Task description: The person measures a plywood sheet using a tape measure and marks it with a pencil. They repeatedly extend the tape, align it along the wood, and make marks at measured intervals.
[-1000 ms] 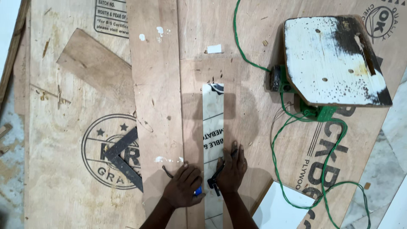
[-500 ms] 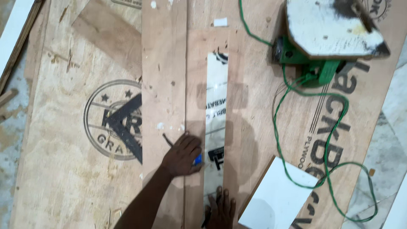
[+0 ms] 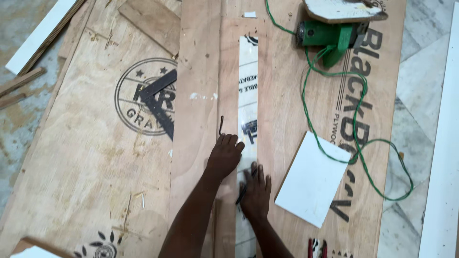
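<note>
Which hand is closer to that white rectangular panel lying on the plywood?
Right. The right hand lies flat on the long strip, just beside the white panel. The left hand sits further away, across the strip.

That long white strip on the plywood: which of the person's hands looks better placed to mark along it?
Probably the right hand: it lies flat on the white strip with a dark pencil-like tool under its fingers. The left hand rests on the wooden board beside the strip, seemingly steadying it.

Round black stamp [image 3: 143, 98] on plywood, left-centre. Big black lettering [image 3: 356, 119] at right. Small white label [image 3: 249, 14] far centre.
</note>
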